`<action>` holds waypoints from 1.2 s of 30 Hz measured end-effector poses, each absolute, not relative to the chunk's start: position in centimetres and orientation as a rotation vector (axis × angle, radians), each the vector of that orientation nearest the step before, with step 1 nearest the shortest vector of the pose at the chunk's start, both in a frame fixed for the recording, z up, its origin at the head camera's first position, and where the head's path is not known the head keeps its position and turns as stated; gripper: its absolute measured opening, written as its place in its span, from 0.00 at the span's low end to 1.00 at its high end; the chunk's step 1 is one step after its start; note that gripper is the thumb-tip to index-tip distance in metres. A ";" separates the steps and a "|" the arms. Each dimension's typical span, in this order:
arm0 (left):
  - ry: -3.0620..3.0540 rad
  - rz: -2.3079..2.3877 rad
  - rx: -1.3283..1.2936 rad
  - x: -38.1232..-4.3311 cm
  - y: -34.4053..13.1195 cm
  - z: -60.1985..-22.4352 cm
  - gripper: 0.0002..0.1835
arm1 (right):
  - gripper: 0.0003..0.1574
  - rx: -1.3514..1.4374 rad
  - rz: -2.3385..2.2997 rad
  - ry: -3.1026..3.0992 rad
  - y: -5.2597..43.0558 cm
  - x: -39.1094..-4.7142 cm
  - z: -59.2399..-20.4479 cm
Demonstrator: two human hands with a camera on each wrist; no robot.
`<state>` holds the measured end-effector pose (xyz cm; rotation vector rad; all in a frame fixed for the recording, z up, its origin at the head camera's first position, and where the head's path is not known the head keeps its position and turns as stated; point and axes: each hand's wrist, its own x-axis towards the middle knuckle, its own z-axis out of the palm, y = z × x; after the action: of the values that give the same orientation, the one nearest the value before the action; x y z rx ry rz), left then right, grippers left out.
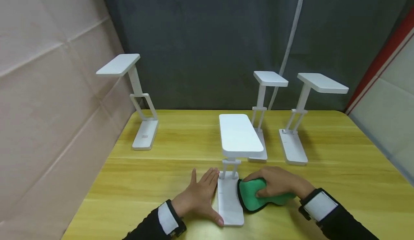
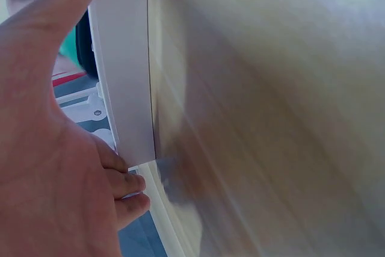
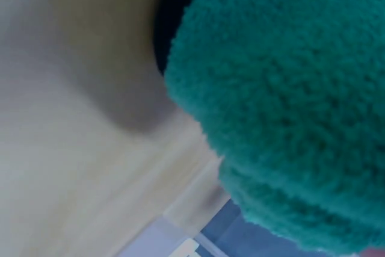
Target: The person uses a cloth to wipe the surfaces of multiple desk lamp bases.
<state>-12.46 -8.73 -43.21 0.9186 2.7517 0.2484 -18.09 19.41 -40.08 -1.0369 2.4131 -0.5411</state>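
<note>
A white folding desk lamp (image 1: 230, 200) stands at the front of the table, its flat head raised over its long base. My left hand (image 1: 201, 196) lies along the left side of that base, fingers straight and spread, thumb at the near corner. In the left wrist view, the base's side (image 2: 123, 64) runs beside the thumb and fingertips. My right hand (image 1: 280, 183) grips a green cleaning cloth (image 1: 250, 195) with black edging against the right side of the base. Its fluffy pile (image 3: 289, 100) fills much of the right wrist view, hiding most of the fingers.
Another white lamp (image 1: 145, 134) stands at the back left. Two more, a nearer-middle lamp (image 1: 271, 78) and a right-hand lamp (image 1: 294, 148), stand behind the right hand. A dark curtain (image 1: 194, 46) hangs beyond the wooden table (image 1: 155, 182); a pale sheet (image 1: 48, 125) hangs at left.
</note>
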 end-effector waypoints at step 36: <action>2.755 0.208 0.915 -12.6 -8.7 -42.9 0.71 | 0.32 -1.381 -0.390 2.602 15.1 -6.3 -40.8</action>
<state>-12.58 -8.70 -42.95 0.9150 2.7548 0.2075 -6.30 15.06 -40.82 -1.3807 2.6017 -0.3897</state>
